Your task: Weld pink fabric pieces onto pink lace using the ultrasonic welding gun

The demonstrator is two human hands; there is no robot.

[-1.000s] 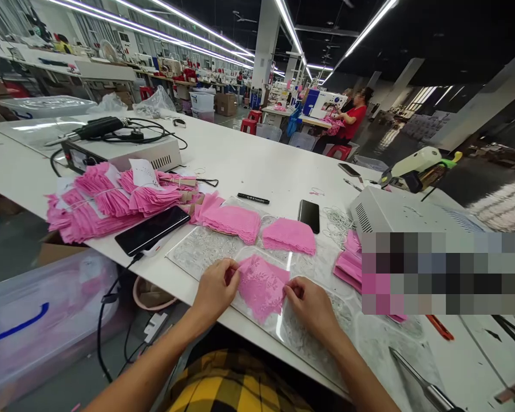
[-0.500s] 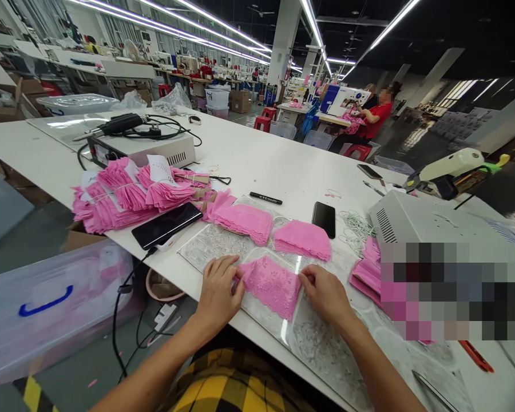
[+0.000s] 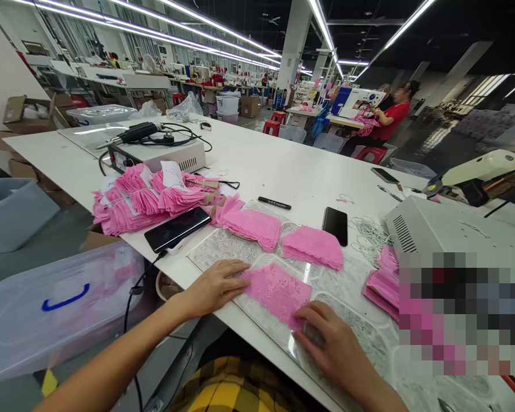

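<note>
A single pink lace piece lies flat on the clear template board in front of me. My left hand rests at its left edge, fingers stretched out and lying flat. At the lower right corner of the lace is my right hand, its fingers bent and the thumb apart from them, fingertips touching the cloth. Just beyond the piece are two stacks of pink lace, a left stack and a right stack.
Tied pink bundles, a large phone and a grey box unit sit to the left. A marker and smaller phone lie beyond the stacks. At right are tangled string and a grey machine. A person sews farther off.
Both hands have loosened from pinching the lace's side edges. The left now lies flat; the right has moved down to the lower right corner. The lace lies flatter, and the view has shifted.
</note>
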